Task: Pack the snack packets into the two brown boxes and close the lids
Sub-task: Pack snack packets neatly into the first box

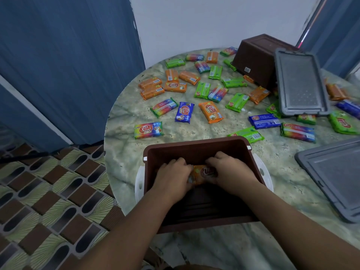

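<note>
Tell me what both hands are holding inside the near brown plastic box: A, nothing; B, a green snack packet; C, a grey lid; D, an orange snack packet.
D: the left hand and right hand grip an orange snack packet between them, low inside the near brown plastic box.

- You have a round table (194, 131) with a mottled green-and-cream marble-like top, filling the middle and right of the view.
- Beyond it you see a plain pale wall (214, 22).
- Blue curtains (64, 61) hang at your left, and another blue curtain (339, 36) at the far right.
- Below left, the floor (44, 191) shows brown, cream and dark patterned tiles.
</note>
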Action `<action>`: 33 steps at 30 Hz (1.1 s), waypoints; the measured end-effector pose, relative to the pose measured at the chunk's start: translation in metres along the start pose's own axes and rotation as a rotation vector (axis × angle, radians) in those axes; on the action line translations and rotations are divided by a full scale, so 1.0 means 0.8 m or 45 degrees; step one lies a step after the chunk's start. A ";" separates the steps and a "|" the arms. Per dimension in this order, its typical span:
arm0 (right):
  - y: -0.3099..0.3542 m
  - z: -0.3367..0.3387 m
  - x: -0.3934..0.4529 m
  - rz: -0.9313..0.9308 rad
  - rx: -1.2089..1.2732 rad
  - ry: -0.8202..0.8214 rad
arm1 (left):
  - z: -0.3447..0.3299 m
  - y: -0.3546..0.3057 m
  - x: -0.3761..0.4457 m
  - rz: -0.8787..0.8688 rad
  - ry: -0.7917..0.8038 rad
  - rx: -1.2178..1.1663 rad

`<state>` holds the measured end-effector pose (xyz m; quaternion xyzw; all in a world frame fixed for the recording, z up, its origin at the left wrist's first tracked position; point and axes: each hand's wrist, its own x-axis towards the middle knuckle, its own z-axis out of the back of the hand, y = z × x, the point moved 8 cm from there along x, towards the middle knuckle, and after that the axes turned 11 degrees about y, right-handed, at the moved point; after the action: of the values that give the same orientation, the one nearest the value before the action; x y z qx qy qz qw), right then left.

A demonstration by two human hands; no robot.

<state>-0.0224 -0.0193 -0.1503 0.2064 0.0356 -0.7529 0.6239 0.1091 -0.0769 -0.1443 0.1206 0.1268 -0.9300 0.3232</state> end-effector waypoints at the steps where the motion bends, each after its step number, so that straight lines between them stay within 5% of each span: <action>1: 0.004 0.012 -0.004 0.047 0.006 -0.104 | 0.013 -0.004 -0.005 -0.040 -0.117 -0.033; 5: 0.006 0.072 -0.025 0.143 -0.060 -0.613 | 0.073 0.004 -0.032 -0.016 -0.631 0.023; 11: -0.023 0.074 0.007 -0.069 -0.202 -0.245 | 0.067 0.050 0.007 0.182 -0.319 0.137; 25: -0.093 0.063 -0.030 -0.519 -0.093 -0.241 | 0.081 -0.005 0.104 -0.256 -0.190 0.207; 33: -0.094 0.064 -0.038 -0.588 -0.107 -0.192 | 0.078 -0.011 0.116 -0.310 -0.120 0.244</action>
<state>-0.1033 0.0095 -0.1084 0.1099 0.0663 -0.8867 0.4443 0.0242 -0.1430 -0.1125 0.0908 0.0357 -0.9748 0.2007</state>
